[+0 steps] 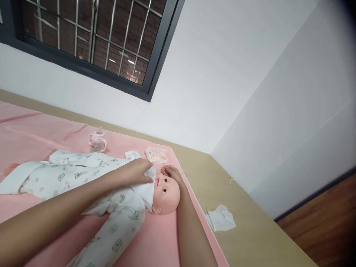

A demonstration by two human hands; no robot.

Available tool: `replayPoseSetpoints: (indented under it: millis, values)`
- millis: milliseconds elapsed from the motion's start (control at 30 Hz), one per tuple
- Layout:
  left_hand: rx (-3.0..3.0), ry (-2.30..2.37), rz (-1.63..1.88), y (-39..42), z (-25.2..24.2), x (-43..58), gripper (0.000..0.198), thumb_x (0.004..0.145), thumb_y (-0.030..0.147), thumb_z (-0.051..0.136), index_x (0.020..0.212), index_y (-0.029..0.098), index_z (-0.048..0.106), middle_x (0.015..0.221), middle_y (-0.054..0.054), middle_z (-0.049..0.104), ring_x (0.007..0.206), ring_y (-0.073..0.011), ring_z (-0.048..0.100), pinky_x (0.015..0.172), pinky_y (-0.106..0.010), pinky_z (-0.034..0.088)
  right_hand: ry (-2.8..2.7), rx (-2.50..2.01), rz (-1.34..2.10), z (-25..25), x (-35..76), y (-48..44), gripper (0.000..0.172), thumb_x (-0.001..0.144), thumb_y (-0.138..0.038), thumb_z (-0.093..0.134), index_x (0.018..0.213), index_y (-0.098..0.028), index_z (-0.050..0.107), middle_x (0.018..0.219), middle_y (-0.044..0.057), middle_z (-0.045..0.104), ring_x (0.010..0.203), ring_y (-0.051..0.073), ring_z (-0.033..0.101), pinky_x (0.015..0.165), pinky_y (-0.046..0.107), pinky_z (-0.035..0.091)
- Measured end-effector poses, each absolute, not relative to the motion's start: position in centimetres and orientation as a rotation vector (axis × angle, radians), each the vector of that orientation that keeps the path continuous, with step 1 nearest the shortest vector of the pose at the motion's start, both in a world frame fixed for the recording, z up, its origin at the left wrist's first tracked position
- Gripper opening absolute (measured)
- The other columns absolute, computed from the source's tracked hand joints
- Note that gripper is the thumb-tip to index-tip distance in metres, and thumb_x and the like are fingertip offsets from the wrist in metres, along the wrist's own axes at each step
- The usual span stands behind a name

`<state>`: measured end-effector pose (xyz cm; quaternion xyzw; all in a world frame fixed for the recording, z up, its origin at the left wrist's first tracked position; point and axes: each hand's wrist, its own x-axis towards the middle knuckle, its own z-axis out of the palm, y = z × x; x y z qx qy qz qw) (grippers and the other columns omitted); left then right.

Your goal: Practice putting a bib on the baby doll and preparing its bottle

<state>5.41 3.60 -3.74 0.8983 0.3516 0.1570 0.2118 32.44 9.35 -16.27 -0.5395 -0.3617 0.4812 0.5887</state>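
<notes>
A bald baby doll lies on its back on a pink blanket, its head toward the right. It wears a white outfit with small green bear prints. At its chin and neck is a white cloth; my left hand is closed on its upper edge, thumb toward the doll's mouth. On the far side of the doll's head, my right hand lies near its cheek with the fingers loosely stretched out. My right forearm passes close beside the top of the head.
A pink-topped baby bottle with handles stands behind the doll. Near my right hand lies a clear plastic packet. A crumpled white tissue is on the wooden surface at right. A barred window and white walls rise behind.
</notes>
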Motion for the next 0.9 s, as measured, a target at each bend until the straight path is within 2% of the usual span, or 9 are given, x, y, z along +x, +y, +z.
replayPoseSetpoints:
  millis: [100, 267, 400, 533, 633, 767, 900]
  values:
    - [2.542, 0.99, 0.444, 3.6, -3.6, 5.4, 0.015, 0.079, 0.025, 0.059, 0.071, 0.018, 0.049, 0.083, -0.005, 0.066, 0.078, -0.0227, 0.062, 0.061, -0.028, 0.036, -0.854, -1.261, 1.116, -16.4, 32.5, 9.4, 0.025, 0.056, -0.027, 0.084, 0.07, -0.014, 0.067, 0.069, 0.003, 0.069, 0.075, 0.015, 0.068, 0.085, 0.028, 0.054]
    - [2.583, 0.933, 0.493, 3.8, -4.0, 5.6, 0.005, 0.079, 0.018, 0.056, 0.077, 0.016, 0.059, 0.088, -0.006, 0.069, 0.085, -0.0225, 0.064, 0.065, -0.027, 0.038, -0.888, -1.285, 1.114, -16.4, 32.5, 9.5, 0.024, 0.056, -0.028, 0.083, 0.066, -0.015, 0.066, 0.063, 0.002, 0.066, 0.068, 0.015, 0.065, 0.082, 0.03, 0.052]
    - [2.588, 0.943, 0.563, 4.4, -4.9, 5.9, 0.017, 0.079, 0.018, 0.055, 0.092, 0.015, 0.066, 0.103, -0.009, 0.07, 0.099, -0.0267, 0.063, 0.074, -0.029, 0.041, -0.909, -1.305, 1.12, -16.3, 32.5, 9.7, 0.023, 0.055, -0.029, 0.082, 0.064, -0.015, 0.065, 0.064, 0.002, 0.067, 0.067, 0.014, 0.063, 0.08, 0.031, 0.051]
    - [2.609, 0.931, 0.594, 4.8, -5.5, 6.1, 0.022, 0.08, 0.02, 0.054, 0.097, 0.015, 0.067, 0.108, -0.012, 0.069, 0.101, -0.0283, 0.062, 0.077, -0.031, 0.043, -0.92, -1.323, 1.115, -16.2, 32.6, 9.7, 0.024, 0.054, -0.029, 0.081, 0.066, -0.016, 0.064, 0.066, 0.002, 0.067, 0.068, 0.014, 0.062, 0.079, 0.03, 0.049]
    - [2.602, 0.905, 0.641, 4.9, -5.7, 6.1, 0.019, 0.08, 0.02, 0.055, 0.095, 0.016, 0.067, 0.106, -0.01, 0.069, 0.099, -0.0269, 0.063, 0.076, -0.03, 0.043, -0.938, -1.33, 1.112, -16.3, 32.6, 9.7, 0.025, 0.054, -0.03, 0.08, 0.067, -0.015, 0.064, 0.064, 0.002, 0.066, 0.065, 0.014, 0.06, 0.076, 0.03, 0.048]
    - [2.611, 0.851, 0.683, 5.2, -5.8, 6.2, 0.011, 0.081, 0.018, 0.055, 0.085, 0.016, 0.065, 0.092, -0.007, 0.069, 0.088, -0.0236, 0.063, 0.074, -0.029, 0.042, -0.964, -1.341, 1.104, -16.4, 32.7, 9.7, 0.025, 0.056, -0.031, 0.079, 0.068, -0.014, 0.065, 0.059, 0.001, 0.063, 0.059, 0.012, 0.056, 0.072, 0.03, 0.046]
    - [2.602, 0.86, 0.712, 5.5, -5.9, 6.2, 0.01, 0.08, 0.016, 0.055, 0.084, 0.015, 0.065, 0.091, -0.007, 0.069, 0.09, -0.024, 0.062, 0.075, -0.029, 0.041, -0.963, -1.349, 1.09, -16.6, 32.7, 9.8, 0.022, 0.057, -0.03, 0.078, 0.067, -0.015, 0.064, 0.063, 0.002, 0.065, 0.063, 0.013, 0.059, 0.074, 0.029, 0.047]
